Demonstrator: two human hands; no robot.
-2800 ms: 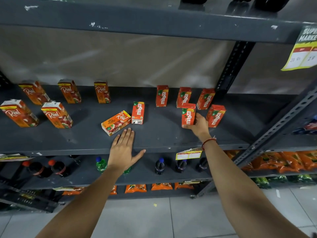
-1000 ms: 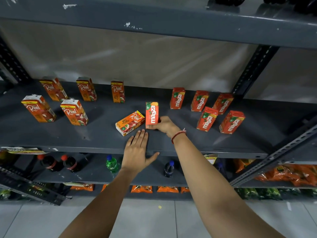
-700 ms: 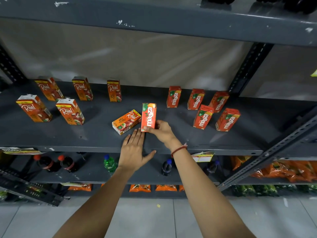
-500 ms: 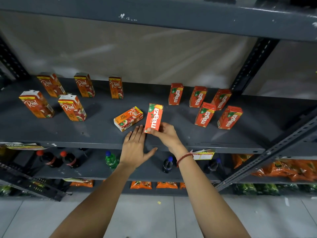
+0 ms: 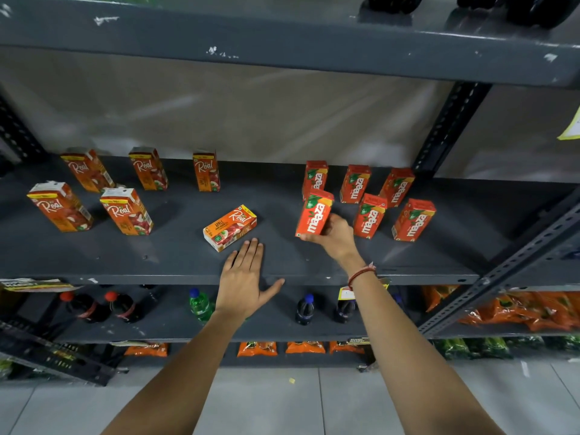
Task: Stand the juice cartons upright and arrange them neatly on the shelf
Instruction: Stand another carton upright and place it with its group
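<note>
On the dark grey metal shelf, five upright orange "Real" juice cartons stand at the left: two in front and three behind. Nearer the middle, one orange "Real" apple carton lies flat on its side. Just in front of it the left hand rests palm down on the shelf's front edge, fingers stretched out and thumb spread, holding nothing, its fingertips close to the lying carton. To the right, the right hand, a red thread at its wrist, is closed around the lower part of a red "Maaza" carton, tilted slightly. Five more red "Maaza" cartons stand upright beside it: three at the back, two in front.
</note>
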